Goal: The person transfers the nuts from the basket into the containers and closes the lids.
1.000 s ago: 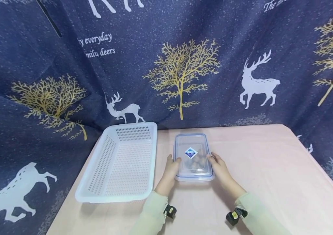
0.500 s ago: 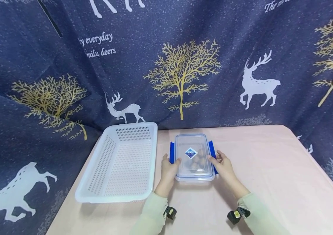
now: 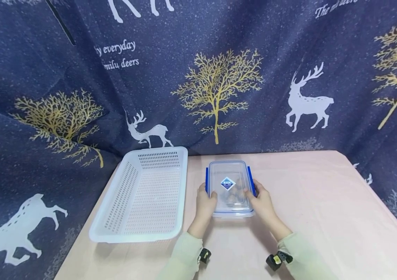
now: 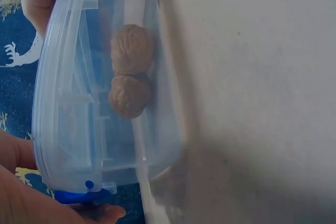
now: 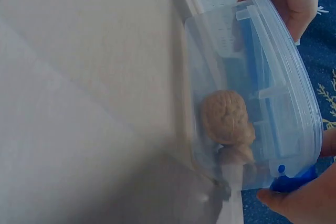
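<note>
A clear plastic food container with a blue-edged lid and a diamond label stands on the table between both hands. Walnuts show through its wall in both wrist views. Blue side clips stick up along its left edge, where one clip shows, and its right edge, where the other clip shows. My left hand grips the left side, thumb by the lid's edge and fingers at the clip. My right hand holds the right side likewise, its thumb over the lid. Fingers under the clips are partly hidden.
A white perforated plastic basket stands left of the container, close to the left hand. The pink-covered table extends to the right. Behind it hangs a dark blue cloth printed with deer and trees.
The blue side clips, not visible a second ago, flared outward half a second ago and now stand closer to the container. Both hands have drawn in against its sides.
</note>
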Demonstrator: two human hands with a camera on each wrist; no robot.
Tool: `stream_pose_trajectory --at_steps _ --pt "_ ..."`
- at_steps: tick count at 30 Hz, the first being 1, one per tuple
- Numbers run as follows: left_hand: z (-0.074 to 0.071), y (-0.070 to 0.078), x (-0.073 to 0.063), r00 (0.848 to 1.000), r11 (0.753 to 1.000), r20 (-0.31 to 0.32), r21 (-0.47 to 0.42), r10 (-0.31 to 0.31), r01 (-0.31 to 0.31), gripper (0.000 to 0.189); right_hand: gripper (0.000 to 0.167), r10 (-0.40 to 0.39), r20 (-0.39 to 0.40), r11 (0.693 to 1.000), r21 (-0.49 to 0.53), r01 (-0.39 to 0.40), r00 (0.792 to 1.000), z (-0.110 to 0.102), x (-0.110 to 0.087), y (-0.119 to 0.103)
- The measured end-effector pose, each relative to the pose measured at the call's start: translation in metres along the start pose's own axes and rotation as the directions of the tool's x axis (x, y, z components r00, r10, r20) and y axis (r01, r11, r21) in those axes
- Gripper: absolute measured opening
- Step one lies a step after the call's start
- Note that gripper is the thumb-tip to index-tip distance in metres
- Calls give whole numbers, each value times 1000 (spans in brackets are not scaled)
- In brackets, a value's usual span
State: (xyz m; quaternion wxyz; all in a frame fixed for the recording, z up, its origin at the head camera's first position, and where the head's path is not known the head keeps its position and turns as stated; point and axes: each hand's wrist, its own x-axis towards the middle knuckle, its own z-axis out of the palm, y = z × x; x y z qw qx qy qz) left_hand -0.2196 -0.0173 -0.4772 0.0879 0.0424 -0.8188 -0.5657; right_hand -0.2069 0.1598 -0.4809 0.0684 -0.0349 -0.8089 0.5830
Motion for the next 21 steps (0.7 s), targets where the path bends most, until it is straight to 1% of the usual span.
stream_pose_trajectory --at_steps 4,6,8,10,13,18,21 --pt "2 1 -3 999 999 20 -3 40 -40 52 56 -2 -26 999 -48 1 1000 2 -2 -1" --pt "3 1 -4 998 999 34 -17 45 -45 53 56 -3 -45 998 -70 0 999 4 -3 -1" --pt "4 2 -4 998 999 42 -27 40 -39 52 55 -15 -68 996 -87 9 998 5 -3 0" --pt "6 4 -4 998 999 49 -33 32 -30 52 53 -44 -95 993 -111 34 995 7 -2 1" --pt "8 5 -5 999 1000 38 -22 14 -14 52 51 -81 -116 987 -147 64 990 9 -3 1" --pt "9 3 -7 999 1000 37 -21 -3 4 52 50 -90 -110 982 -174 70 990 12 -4 4" --pt "7 1 -7 999 1000 32 5 14 -14 51 51 -89 -85 978 -197 71 992 13 -5 4"
